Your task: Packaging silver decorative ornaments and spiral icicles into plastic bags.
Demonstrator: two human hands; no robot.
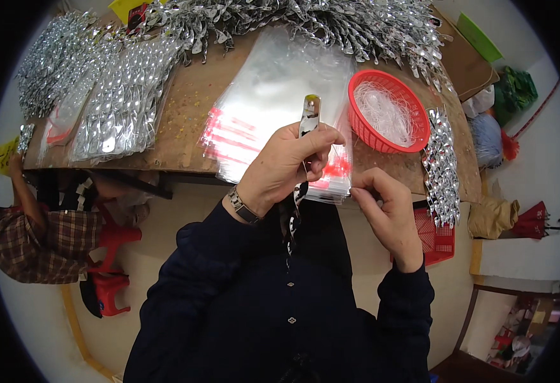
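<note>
My left hand is closed around a shiny silver twisted strip. The strip's rounded top sticks up above the thumb, and its spiral tail hangs below the fingers in front of my dark clothes. Just right of it, my right hand has thumb and forefinger brought together at the front corner of the bag stack. Whatever lies between those fingertips is too small to make out. Under and beyond my left hand spreads a stack of clear plastic bags with red-printed ends.
A red basket of clear thread stands right of the bags. Silver twisted strips hang over the table's right edge; more strips heap along the back. Filled bags lie left. A person in a checked shirt sits far left.
</note>
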